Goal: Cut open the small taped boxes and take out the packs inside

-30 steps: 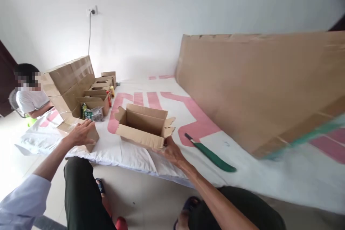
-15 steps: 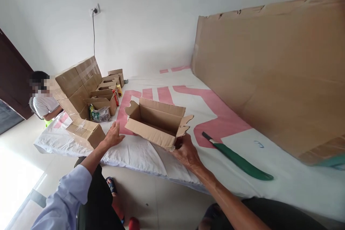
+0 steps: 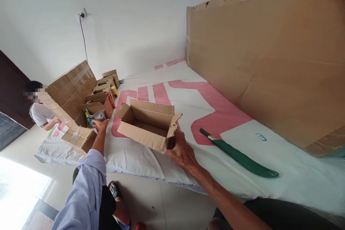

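Observation:
An open, empty cardboard box (image 3: 142, 136) with ragged flaps is tilted at the near side of the bed. My right hand (image 3: 182, 151) is closed on its right end, with the fingertips partly hidden behind the flap. My left hand (image 3: 101, 125) reaches to a clear plastic packet with a green label (image 3: 98, 116) at the mouth of another cardboard box. Its fingers are apart at the packet's near side, and I cannot tell whether they touch it. A taped cardboard box (image 3: 78, 136) lies just left of my left wrist.
A row of open boxes (image 3: 104, 86) with small packages runs back toward the wall beside a stack of cartons (image 3: 74, 86). A green-sheathed blade (image 3: 245, 160) lies on the sheet at right. One large carton (image 3: 256, 61) stands behind it. Someone in a white shirt (image 3: 40, 115) is at far left.
My left hand has moved left and forward from the bare sheet to the packet. My right hand still holds the box, which has shifted slightly left in view.

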Demonstrator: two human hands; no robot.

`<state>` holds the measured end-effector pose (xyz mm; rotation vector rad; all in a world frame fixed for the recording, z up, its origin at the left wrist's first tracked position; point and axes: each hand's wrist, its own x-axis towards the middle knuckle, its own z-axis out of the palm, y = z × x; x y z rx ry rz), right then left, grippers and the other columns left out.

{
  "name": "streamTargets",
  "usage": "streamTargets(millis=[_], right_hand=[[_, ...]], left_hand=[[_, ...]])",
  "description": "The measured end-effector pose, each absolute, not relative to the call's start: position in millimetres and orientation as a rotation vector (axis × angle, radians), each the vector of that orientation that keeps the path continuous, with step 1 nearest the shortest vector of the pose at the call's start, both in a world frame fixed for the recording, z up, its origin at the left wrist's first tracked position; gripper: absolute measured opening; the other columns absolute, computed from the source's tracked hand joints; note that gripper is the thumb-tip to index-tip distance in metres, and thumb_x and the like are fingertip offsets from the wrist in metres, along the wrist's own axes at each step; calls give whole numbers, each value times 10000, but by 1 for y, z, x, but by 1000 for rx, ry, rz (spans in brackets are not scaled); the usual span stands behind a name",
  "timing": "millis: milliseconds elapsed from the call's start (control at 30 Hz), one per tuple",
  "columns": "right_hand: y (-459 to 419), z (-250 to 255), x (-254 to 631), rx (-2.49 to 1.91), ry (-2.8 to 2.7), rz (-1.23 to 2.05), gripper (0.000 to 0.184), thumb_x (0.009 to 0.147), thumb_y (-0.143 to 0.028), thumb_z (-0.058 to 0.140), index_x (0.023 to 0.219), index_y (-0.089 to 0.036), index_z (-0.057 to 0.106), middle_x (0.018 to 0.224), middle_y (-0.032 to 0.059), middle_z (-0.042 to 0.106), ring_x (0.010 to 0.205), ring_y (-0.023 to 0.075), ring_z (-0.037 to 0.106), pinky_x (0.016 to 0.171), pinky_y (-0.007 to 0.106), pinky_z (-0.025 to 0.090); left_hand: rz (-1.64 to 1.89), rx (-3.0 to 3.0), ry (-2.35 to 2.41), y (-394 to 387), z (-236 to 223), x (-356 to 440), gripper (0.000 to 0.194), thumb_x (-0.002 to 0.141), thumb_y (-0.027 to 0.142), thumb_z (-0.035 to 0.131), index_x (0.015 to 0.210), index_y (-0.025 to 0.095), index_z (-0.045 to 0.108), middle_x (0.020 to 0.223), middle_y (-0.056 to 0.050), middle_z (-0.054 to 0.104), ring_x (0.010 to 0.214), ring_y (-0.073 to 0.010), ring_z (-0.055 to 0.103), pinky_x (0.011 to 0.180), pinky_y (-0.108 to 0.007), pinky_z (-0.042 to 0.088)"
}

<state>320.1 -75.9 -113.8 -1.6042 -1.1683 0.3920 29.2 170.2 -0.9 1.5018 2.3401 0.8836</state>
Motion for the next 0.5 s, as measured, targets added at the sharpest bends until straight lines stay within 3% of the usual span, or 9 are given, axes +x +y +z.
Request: streamTargets(millis=[233, 500], right_hand=[[-74, -116, 320, -1601, -1174, 412, 919, 737, -496, 778, 1557, -266, 433, 1509, 169, 602, 1409, 418, 598, 1065, 523, 578], [-75, -112, 319, -1618, -1180, 424, 861, 753, -459, 759, 1540, -279, 462, 1489, 149, 625, 1368, 414, 630, 1037, 529, 592]], left_hand=[[910, 1300, 2398, 184, -1, 33, 966, 906, 473, 847, 1592, 152, 247, 1491, -278, 506, 1273, -382, 692, 1001, -461, 588], [978, 1305, 2416, 202, -13, 31, 897, 955, 436, 769, 1616, 189, 216, 1498, -269, 499, 1294, -386, 701, 1023, -485, 594]])
